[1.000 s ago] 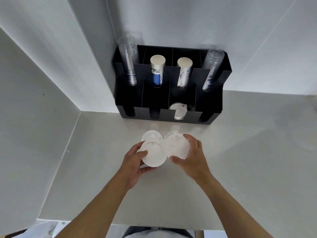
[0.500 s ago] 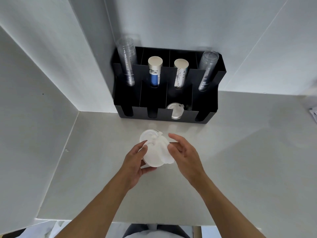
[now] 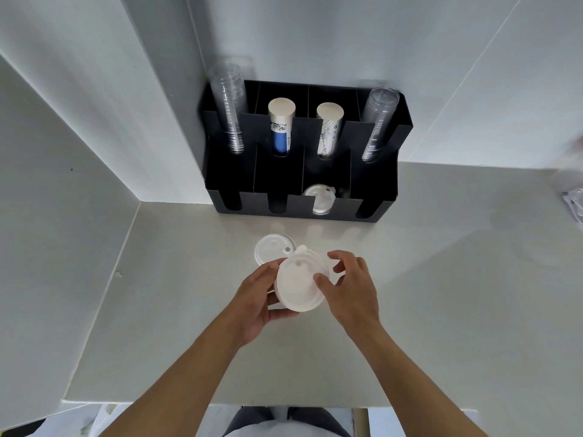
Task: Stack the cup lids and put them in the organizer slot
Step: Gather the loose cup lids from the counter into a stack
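Left hand (image 3: 255, 302) grips the lid stack (image 3: 299, 283) above the table (image 3: 441, 279) — right hand (image 3: 353, 287) half-curled, thumb pressing its top. Another lid (image 3: 273, 249) lies at 11 o'clock; organizer (image 3: 303, 152) at 12.

A: Bkgd?
B: Pale grey counter (image 3: 441, 279) in a corner, white walls (image 3: 315, 33) behind & on the left. A wall panel juts out at upper left.
A: Light?
B: Soft, w/ a bright strip along the left wall's base & faint shadows on the counter.
A: Below?
B: Counter's front edge, lighter floor (image 3: 410, 424) past it.
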